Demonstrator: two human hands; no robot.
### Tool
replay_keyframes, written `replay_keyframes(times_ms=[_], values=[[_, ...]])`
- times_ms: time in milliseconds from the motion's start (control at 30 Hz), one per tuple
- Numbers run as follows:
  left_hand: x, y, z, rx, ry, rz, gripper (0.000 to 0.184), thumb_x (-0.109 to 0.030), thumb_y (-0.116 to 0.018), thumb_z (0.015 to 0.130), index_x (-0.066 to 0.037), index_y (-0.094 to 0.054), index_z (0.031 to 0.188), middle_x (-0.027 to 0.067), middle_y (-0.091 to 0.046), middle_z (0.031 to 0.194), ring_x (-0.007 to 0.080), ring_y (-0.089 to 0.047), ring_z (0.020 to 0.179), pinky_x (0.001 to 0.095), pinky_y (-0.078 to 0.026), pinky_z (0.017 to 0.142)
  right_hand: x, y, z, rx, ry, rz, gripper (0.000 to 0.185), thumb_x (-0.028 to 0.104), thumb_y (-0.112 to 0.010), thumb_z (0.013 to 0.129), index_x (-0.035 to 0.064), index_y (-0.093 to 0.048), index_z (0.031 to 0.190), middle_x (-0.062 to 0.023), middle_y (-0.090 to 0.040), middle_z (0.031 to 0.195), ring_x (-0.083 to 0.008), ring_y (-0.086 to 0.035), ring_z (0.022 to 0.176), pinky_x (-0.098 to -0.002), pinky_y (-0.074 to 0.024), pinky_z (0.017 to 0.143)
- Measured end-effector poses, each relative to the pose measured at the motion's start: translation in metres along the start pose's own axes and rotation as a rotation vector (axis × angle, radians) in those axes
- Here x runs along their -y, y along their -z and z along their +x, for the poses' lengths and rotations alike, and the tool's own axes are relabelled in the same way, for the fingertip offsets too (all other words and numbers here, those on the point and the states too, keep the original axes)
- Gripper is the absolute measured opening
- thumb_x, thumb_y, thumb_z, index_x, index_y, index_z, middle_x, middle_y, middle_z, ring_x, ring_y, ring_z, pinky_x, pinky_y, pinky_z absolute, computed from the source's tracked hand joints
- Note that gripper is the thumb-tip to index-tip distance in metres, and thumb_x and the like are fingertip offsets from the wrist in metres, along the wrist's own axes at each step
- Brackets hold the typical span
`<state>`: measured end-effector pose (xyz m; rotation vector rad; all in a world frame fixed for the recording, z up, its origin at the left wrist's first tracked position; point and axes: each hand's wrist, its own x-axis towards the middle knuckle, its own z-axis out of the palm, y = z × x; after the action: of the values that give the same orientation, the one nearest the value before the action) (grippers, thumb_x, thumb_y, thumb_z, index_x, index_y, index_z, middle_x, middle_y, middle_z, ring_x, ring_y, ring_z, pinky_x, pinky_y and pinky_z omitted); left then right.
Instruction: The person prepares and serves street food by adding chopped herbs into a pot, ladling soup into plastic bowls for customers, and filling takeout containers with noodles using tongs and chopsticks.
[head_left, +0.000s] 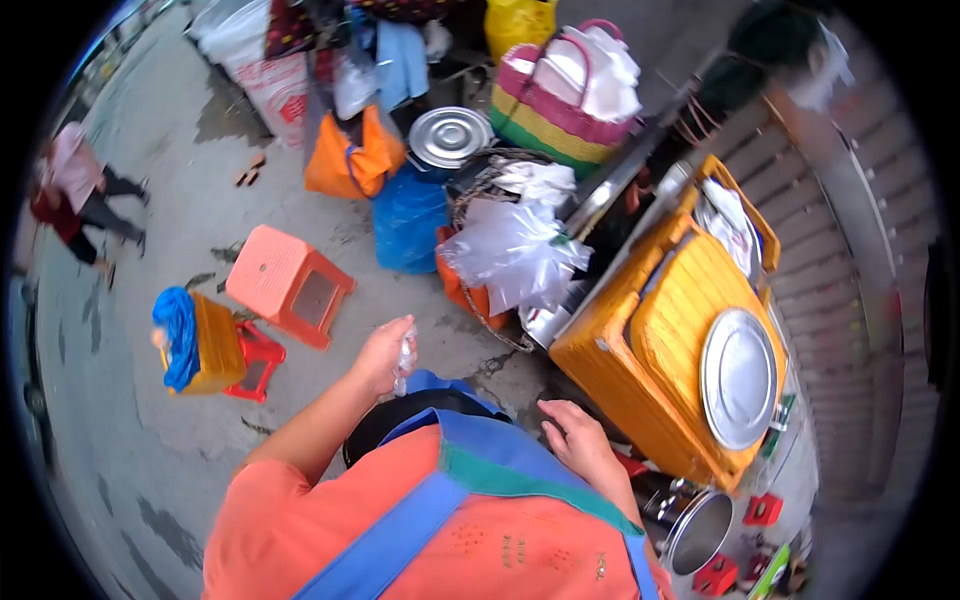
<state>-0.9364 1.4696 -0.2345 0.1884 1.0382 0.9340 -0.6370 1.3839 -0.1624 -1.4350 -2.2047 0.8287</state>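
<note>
My left hand point(385, 357) is closed around a small piece of clear plastic point(404, 362), in front of my body and left of the blue apron point(505, 445). To the right of the apron is my right hand point(575, 430), its fingers apart and nothing in them. Beyond my hands lies a translucent plastic bag point(515, 245) on a heap of bags. The yellow box point(640, 340) stands near my right hand, with a round metal lid point(739, 378) on it.
A pink stool point(285, 280) and a yellow container point(215, 345) on a red stool point(262, 360) stand left. Orange point(350, 160) and blue point(410, 220) bags sit ahead. A metal pot point(697, 530) is at lower right. Two people point(90, 190) walk far left.
</note>
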Motion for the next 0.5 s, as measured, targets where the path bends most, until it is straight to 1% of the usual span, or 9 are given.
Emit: replay_keyframes(times_ms=[33,67,100,133,233,267,333,433,500], values=[[-0.003,-0.009,0.003,-0.001,0.015,0.138,0.030,-0.036,-0.052,0.088,-0.013,-0.044,0.070,-0.0013,-0.043,0.056,0.0112,-0.037,0.041,0.0252,-0.028,0.037,-0.007,0.000,-0.014,-0.056,-0.054,0.006,0.026,0.012,-0.056,0.083,0.0037,-0.057,0.108,-0.0144,-0.059,0.104,-0.0317,-0.058,0.094,-0.0367,-0.0479,0.079],[-0.009,-0.020,0.003,0.176,0.028,0.176,0.009,-0.019,-0.052,0.084,-0.010,-0.049,0.086,-0.0018,-0.046,0.063,0.0102,-0.043,0.047,0.0245,-0.031,0.038,-0.016,-0.001,-0.033,-0.053,-0.120,-0.015,0.026,0.013,-0.056,0.083,0.0040,-0.057,0.108,-0.0139,-0.059,0.104,-0.0317,-0.057,0.094,-0.0373,-0.0479,0.079],[-0.011,-0.035,0.003,0.235,0.089,0.256,0.009,-0.019,-0.052,0.084,-0.010,-0.049,0.086,-0.0018,-0.046,0.063,0.0102,-0.043,0.047,0.0245,-0.031,0.038,-0.022,-0.006,-0.056,-0.065,-0.207,-0.030,0.026,0.015,-0.056,0.083,0.0043,-0.057,0.107,-0.0134,-0.059,0.104,-0.0316,-0.057,0.094,-0.0378,-0.0478,0.079],[-0.008,-0.053,0.002,0.251,0.020,0.321,0.012,-0.012,-0.051,0.082,-0.009,-0.049,0.094,-0.0002,-0.050,0.069,0.0105,-0.046,0.051,0.0248,-0.034,0.039,-0.025,-0.011,-0.076,-0.098,-0.299,-0.033,0.027,0.017,-0.055,0.084,0.0049,-0.057,0.108,-0.0127,-0.058,0.104,-0.0314,-0.057,0.095,-0.0387,-0.0477,0.080],[0.018,-0.092,0.017,0.324,0.006,0.472,0.035,0.003,-0.049,0.079,-0.005,-0.047,0.113,0.0065,-0.057,0.088,0.0118,-0.054,0.061,0.0261,-0.041,0.042,-0.030,-0.030,-0.134,-0.200,-0.514,-0.056,0.029,0.020,-0.054,0.084,0.0060,-0.058,0.109,-0.0125,-0.058,0.105,-0.0313,-0.057,0.096,-0.0385,-0.0474,0.081],[0.029,-0.109,0.013,0.401,0.071,0.555,0.035,0.003,-0.049,0.079,-0.005,-0.047,0.113,0.0065,-0.057,0.088,0.0118,-0.054,0.061,0.0261,-0.041,0.042,-0.028,-0.037,-0.151,-0.225,-0.629,-0.063,0.030,0.021,-0.054,0.084,0.0065,-0.058,0.110,-0.0123,-0.059,0.105,-0.0310,-0.057,0.096,-0.0383,-0.0473,0.082],[0.051,-0.140,-0.005,0.333,0.106,0.582,0.033,0.007,-0.047,0.079,-0.003,-0.047,0.111,0.0111,-0.059,0.095,0.0128,-0.054,0.058,0.0257,-0.043,0.043,-0.025,-0.048,-0.188,-0.290,-0.802,-0.081,0.030,0.023,-0.053,0.084,0.0082,-0.058,0.110,-0.0118,-0.059,0.105,-0.0303,-0.058,0.096,-0.0385,-0.0477,0.082],[0.069,-0.155,0.008,0.593,0.181,0.842,0.029,0.005,-0.046,0.083,-0.003,-0.047,0.110,0.0115,-0.059,0.093,0.0130,-0.052,0.051,0.0245,-0.042,0.041,-0.028,-0.047,-0.251,-0.511,-1.028,-0.182,0.026,0.021,-0.054,0.083,0.0081,-0.061,0.105,-0.0111,-0.061,0.099,-0.0294,-0.060,0.090,-0.0385,-0.0494,0.077],[0.086,-0.182,0.012,0.665,0.127,0.950,0.020,0.000,-0.049,0.086,-0.003,-0.051,0.106,0.0099,-0.060,0.084,0.0116,-0.049,0.047,0.0228,-0.040,0.040,-0.033,-0.031,-0.296,-0.717,-1.190,-0.274,0.024,0.019,-0.055,0.082,0.0072,-0.061,0.102,-0.0121,-0.061,0.095,-0.0297,-0.060,0.087,-0.0387,-0.0492,0.074]])
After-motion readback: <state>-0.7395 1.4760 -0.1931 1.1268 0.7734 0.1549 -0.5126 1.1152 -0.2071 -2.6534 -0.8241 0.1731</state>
